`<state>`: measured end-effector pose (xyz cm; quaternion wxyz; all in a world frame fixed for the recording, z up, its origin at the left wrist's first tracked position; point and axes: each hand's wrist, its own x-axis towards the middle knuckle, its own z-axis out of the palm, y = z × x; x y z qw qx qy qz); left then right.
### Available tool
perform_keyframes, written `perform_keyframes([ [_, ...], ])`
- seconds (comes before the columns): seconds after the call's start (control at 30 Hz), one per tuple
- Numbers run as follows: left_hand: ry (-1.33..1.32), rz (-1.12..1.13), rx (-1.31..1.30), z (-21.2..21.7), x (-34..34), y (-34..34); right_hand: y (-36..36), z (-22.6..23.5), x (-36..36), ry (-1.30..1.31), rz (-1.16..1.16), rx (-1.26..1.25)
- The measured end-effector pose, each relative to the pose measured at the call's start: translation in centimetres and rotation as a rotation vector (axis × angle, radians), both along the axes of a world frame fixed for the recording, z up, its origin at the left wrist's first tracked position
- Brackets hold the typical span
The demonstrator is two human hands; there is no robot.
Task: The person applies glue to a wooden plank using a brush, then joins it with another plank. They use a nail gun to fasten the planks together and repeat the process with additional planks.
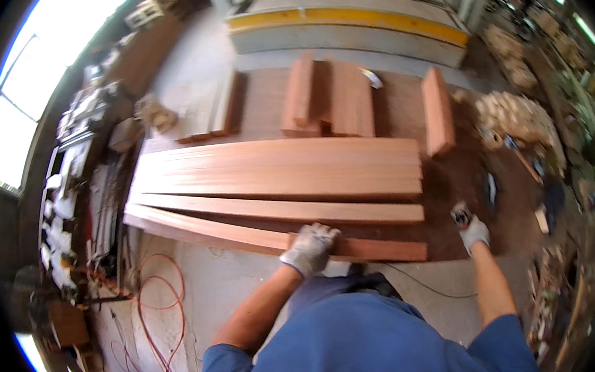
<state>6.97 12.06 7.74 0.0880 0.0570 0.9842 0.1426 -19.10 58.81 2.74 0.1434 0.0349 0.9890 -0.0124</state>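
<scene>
My left hand (311, 249), in a pale work glove, is closed over the nearest long reddish wooden board (386, 250), at the table edge in front of me. Its fingers wrap across the top of the board. Off to the right, my gloved right hand (476, 234) grips a small grey-and-black tool (461, 216) above the brown tabletop; its exact kind is too small to tell. Just beyond my left hand lies another narrow board (292, 208), at a slight angle to a wide row of boards (275, 168) set side by side.
Shorter wood pieces (351, 98) and pale boards (211, 109) lie on the far side. One thick board (436, 112) is at the right, near a heap of light-coloured material (516, 123). An orange hose (142, 317) coils on the floor at left. Behind stands a yellow-striped machine bed (347, 20).
</scene>
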Motion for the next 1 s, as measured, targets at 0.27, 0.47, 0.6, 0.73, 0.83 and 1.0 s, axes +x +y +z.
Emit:
perform_keyframes([
  [0.27, 0.004, 0.05, 0.004, 1.0, 0.5, 0.4, -2.2, -0.1, -1.0, -0.186, 0.091, -0.072],
  [0.47, -0.064, 0.12, 0.215, 4.2, 1.2, -1.7, -6.6, 2.1, -0.2, 0.078, 0.119, -0.172],
  [0.6, 0.086, 0.403, 0.338, 4.1, 0.2, -7.7, -11.4, 1.4, 4.0, 0.378, 0.312, -0.484],
  [0.73, 0.408, 0.749, 0.162, 1.3, -2.8, -19.8, -21.7, 4.4, 11.9, 0.306, 0.52, -0.598],
  [0.83, 0.403, 0.909, 0.074, -1.5, -4.8, -29.9, -27.9, 3.4, 16.5, 0.262, 0.587, -0.578],
  [1.0, 0.141, 1.032, 0.019, -0.8, -10.7, -39.0, -31.3, 3.1, 19.0, 0.287, 0.48, -0.38],
])
